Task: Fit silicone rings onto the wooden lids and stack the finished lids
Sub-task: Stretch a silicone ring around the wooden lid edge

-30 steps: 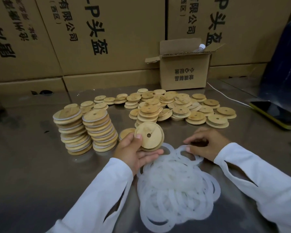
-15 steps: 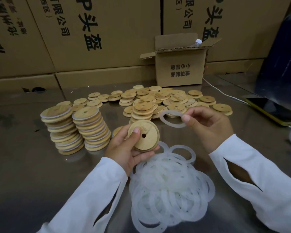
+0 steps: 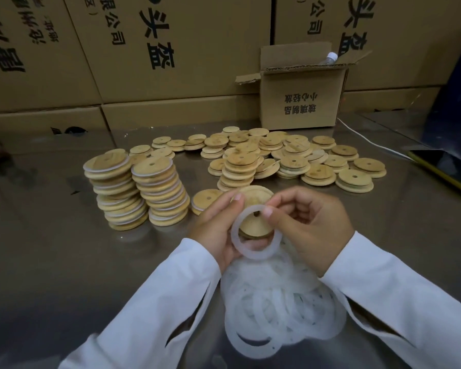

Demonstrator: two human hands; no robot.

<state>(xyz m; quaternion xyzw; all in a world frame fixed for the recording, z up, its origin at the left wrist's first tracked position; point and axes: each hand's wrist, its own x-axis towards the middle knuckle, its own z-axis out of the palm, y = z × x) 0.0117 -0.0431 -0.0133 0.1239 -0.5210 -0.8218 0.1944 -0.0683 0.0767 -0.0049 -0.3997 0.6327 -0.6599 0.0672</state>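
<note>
My left hand [image 3: 218, 230] grips a round wooden lid [image 3: 253, 222] with a small centre hole, tilted toward me. My right hand [image 3: 309, 225] pinches a white silicone ring [image 3: 250, 254] and holds it against the lid's face, partly around its raised step. A heap of loose silicone rings [image 3: 280, 307] lies on the table just below both hands. Two tall stacks of ringed lids [image 3: 136, 193] stand to the left. A spread of bare wooden lids [image 3: 290, 161] lies behind the hands, and one single lid [image 3: 205, 198] rests flat beside my left fingers.
The shiny metal table [image 3: 51, 262] runs to a wall of big cardboard cartons [image 3: 171, 49]. A small open carton [image 3: 301, 94] with a bottle in it stands at the back right. A phone [image 3: 442, 169] and white cable [image 3: 370, 141] lie at the right edge.
My right hand lifted a ring from the heap and carried it left onto the lid held in my left hand. The lid has stayed in my left hand.
</note>
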